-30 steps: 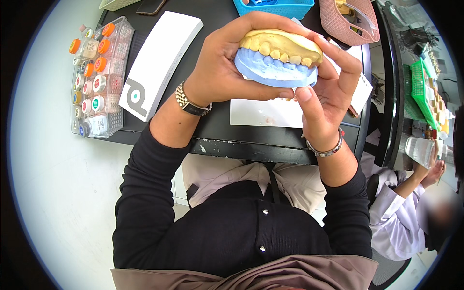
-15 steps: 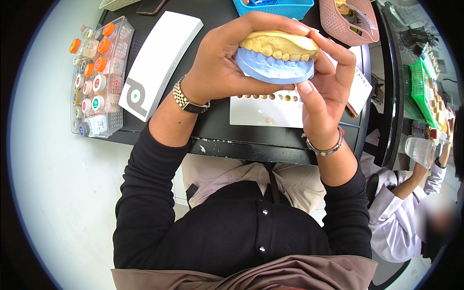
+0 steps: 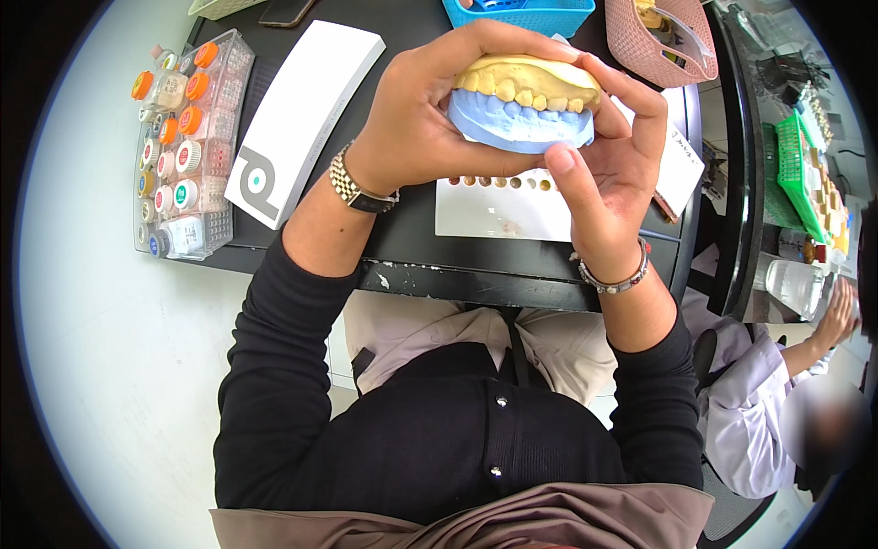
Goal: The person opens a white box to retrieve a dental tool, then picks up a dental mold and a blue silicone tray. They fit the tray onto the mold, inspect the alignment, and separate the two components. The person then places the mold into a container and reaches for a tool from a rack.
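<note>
Above the table, both my hands hold a dental cast made of two arches put together with the teeth meeting. Its upper half is a yellow plaster arch [image 3: 535,75]; beneath it sits a blue plaster arch [image 3: 512,126]. My left hand [image 3: 412,110] wraps the left side, fingers over the top and thumb along the underside. On the right, my right hand [image 3: 617,169] grips the yellow half's edge with its fingers, while the thumb rests at the blue half's lower edge. Below the cast lies a white palette [image 3: 498,218] with a row of brownish spots, partly hidden by my hands.
At left stands a clear rack [image 3: 215,146] of small capped bottles, beside a long white box [image 3: 302,119]. A blue basket [image 3: 540,18] and a pink basket [image 3: 631,46] stand at the back. To the right, a co-worker [image 3: 745,403] sits near a green basket [image 3: 794,169].
The cast has tilted slightly in my hands. My right thumb has shifted left and up along the blue half's lower edge. The co-worker's arm at right has moved.
</note>
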A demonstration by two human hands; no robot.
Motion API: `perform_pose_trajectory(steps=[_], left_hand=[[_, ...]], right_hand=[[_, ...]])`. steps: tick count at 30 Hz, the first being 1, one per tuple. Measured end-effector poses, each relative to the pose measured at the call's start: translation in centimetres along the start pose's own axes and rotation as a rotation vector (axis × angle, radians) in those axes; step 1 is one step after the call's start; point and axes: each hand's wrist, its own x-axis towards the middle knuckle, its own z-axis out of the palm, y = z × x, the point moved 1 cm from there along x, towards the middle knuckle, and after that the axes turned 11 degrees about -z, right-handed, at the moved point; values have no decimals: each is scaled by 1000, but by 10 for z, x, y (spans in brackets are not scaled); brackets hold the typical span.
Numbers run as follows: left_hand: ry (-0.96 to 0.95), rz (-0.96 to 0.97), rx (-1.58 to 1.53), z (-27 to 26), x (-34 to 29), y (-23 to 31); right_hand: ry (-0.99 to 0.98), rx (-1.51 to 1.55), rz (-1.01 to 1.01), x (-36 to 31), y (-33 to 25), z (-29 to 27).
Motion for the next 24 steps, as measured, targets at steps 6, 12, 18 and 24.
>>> perform_pose_trajectory(steps=[6, 12, 18, 24], left_hand=[[7, -22, -39, 2, 1, -3], [0, -63, -72, 3, 2, -4], [-9, -127, -129, 5, 1, -7], [-16, -155, -119, 8, 1, -7]], right_hand=[[27, 1, 43, 1, -1, 0], [92, 5, 127, 0, -3, 1], [120, 3, 153, 1, -1, 0], [152, 3, 194, 1, -1, 0]])
